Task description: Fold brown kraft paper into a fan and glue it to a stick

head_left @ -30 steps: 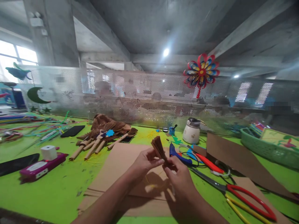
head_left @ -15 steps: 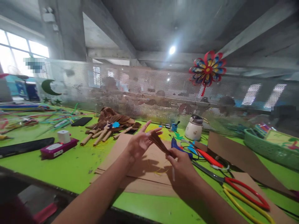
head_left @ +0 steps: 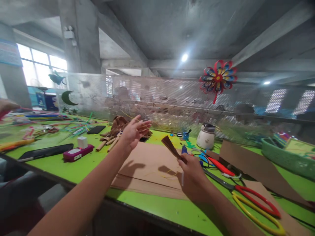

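My right hand [head_left: 191,164] grips the narrow lower end of a folded brown paper piece [head_left: 169,146], which widens and leans up to the left. Raised to the left of it, my left hand [head_left: 135,131] has its fingers stretched apart. A thin yellow strand crosses by those fingers; whether they pinch it is unclear. Beneath both hands lie stacked brown paper sheets [head_left: 147,160] with loose yellow strands [head_left: 169,173] on top. Behind my left hand, partly hidden, is a pile of crumpled brown paper pieces [head_left: 119,124] with rolled stems.
Scissors with red and yellow handles [head_left: 257,203], a blue glue gun [head_left: 184,150] and a cream jug [head_left: 206,136] are at right. A green basket [head_left: 283,157] stands farther right. On the left are a purple power strip [head_left: 78,153] and a black phone [head_left: 96,129]. Another person's hand [head_left: 8,106] shows at far left.
My left hand has moved away from the brown paper piece, up and to the left. My right hand still holds it in nearly the same place. The view has shifted slightly.
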{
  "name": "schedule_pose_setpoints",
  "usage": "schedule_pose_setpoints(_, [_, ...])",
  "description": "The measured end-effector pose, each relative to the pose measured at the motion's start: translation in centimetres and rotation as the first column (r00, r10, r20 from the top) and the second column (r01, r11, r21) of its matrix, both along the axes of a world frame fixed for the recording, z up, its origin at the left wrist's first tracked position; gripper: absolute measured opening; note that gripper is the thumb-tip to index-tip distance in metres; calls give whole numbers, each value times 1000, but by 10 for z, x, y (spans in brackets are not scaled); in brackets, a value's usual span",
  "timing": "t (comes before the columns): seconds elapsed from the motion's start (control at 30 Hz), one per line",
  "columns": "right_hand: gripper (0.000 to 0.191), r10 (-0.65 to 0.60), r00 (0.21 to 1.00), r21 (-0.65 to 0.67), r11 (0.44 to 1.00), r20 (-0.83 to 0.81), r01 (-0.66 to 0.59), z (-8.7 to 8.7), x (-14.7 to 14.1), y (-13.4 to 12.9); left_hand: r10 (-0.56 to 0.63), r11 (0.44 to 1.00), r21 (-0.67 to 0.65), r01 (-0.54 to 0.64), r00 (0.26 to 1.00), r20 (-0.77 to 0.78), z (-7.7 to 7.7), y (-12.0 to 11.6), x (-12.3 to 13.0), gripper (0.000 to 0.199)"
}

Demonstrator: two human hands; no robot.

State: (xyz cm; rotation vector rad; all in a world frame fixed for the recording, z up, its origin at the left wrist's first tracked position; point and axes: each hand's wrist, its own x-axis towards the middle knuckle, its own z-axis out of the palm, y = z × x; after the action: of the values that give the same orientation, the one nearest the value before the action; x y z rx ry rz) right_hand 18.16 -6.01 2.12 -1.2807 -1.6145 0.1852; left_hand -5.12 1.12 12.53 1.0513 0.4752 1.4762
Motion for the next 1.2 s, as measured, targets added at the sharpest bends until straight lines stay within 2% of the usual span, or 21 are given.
schedule_pose_setpoints(0.07, [9,42,996,-61,997,-73,-46,2,1,1,112,994,-9,-112,994,7,5,-6,-9,36])
schedule_pose_setpoints(0.13, [13,106,979,-137,982,-176,-131,3,-1,1,152,986,-63,-154,988,-33,1,-8,-19,28])
schedule_pose_setpoints(0.23, [19,211,914,-178,942,-347,-285,6,-2,1,82,970,-216,-109,988,-130,-19,-8,-39,23])
schedule_pose_setpoints(0.3, [21,243,864,-161,926,-440,-342,7,-1,1,118,965,-217,-144,985,-129,-34,-14,-56,22])
schedule_pose_setpoints(0.4, [23,237,838,-113,937,-492,-331,9,4,4,9,991,-127,-29,987,-158,-56,-36,-86,27])
schedule_pose_setpoints(0.47, [23,235,829,-81,945,-507,-318,10,8,6,-30,994,-111,-1,961,-276,-69,-55,-104,27])
schedule_pose_setpoints(0.53, [22,232,840,-69,951,-491,-303,11,10,7,-48,991,-136,-13,899,-435,-78,-72,-118,25])
schedule_pose_setpoints(0.57, [21,226,852,-70,954,-472,-291,11,10,7,-95,981,-192,-5,856,-509,-80,-79,-121,27])
schedule_pose_setpoints(0.63, [20,204,881,-72,963,-427,-258,10,9,7,-65,976,-200,-81,775,-629,-77,-88,-119,31])
schedule_pose_setpoints(0.7, [19,174,907,-77,973,-384,-219,9,7,6,47,987,-77,-143,702,-711,-66,-91,-104,23])
schedule_pose_setpoints(0.77, [19,138,944,-78,983,-301,-169,7,4,6,183,983,135,-124,625,-759,-48,-90,-77,20])
schedule_pose_setpoints(0.8, [18,122,964,-69,988,-237,-142,6,3,6,255,964,252,-89,587,-768,-38,-89,-60,20])
schedule_pose_setpoints(0.87, [18,102,991,-32,994,-89,-105,4,3,7,422,870,492,12,497,-758,-20,-83,-25,22])
schedule_pose_setpoints(0.9, [18,101,995,-11,995,-18,-101,3,3,7,510,794,603,76,454,-730,-13,-80,-8,22])
schedule_pose_setpoints(0.97, [18,112,990,19,993,89,-114,1,4,6,646,607,755,248,400,-650,-4,-71,22,23])
schedule_pose_setpoints(1.0, [18,121,985,25,992,126,-125,1,4,6,706,512,785,349,350,-616,-2,-66,35,23])
schedule_pose_setpoints(1.03, [18,132,979,26,990,156,-138,1,4,5,756,441,777,450,280,-592,-2,-61,46,22])
schedule_pose_setpoints(1.1, [18,155,969,21,987,194,-162,2,4,2,815,352,689,633,154,-558,-6,-53,61,19])
schedule_pose_setpoints(1.13, [17,167,964,14,985,206,-173,2,3,0,831,341,635,693,94,-549,-9,-49,66,17])
schedule_pose_setpoints(1.2, [17,183,961,5,982,209,-189,3,2,-2,841,374,544,751,-27,-541,-15,-46,71,12])
